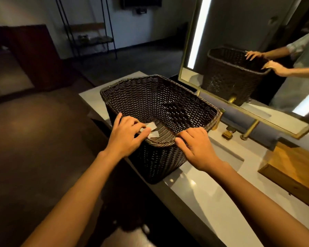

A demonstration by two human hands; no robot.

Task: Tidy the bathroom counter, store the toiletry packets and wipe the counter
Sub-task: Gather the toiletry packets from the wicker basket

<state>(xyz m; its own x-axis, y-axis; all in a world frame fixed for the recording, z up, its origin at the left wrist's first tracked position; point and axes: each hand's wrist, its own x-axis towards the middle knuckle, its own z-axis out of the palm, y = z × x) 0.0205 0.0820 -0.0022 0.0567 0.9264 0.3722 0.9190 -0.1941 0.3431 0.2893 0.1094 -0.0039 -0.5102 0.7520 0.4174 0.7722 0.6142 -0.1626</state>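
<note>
A dark woven basket [150, 97] stands on the grey bathroom counter [200, 196], near its left end. My left hand [127, 134] is at the basket's near rim and pinches a small grey toiletry packet [152, 130] just over the rim, inside the basket. My right hand [194, 145] rests on the near rim further right, fingers curled over the edge. The basket's floor is dark and mostly hidden from me.
A sink basin [228, 154] lies right of the basket, with gold tap fittings [227, 132] behind it. A wooden tray [292, 172] sits at the right. A framed, lit mirror [239, 41] hangs behind. Dark floor lies to the left.
</note>
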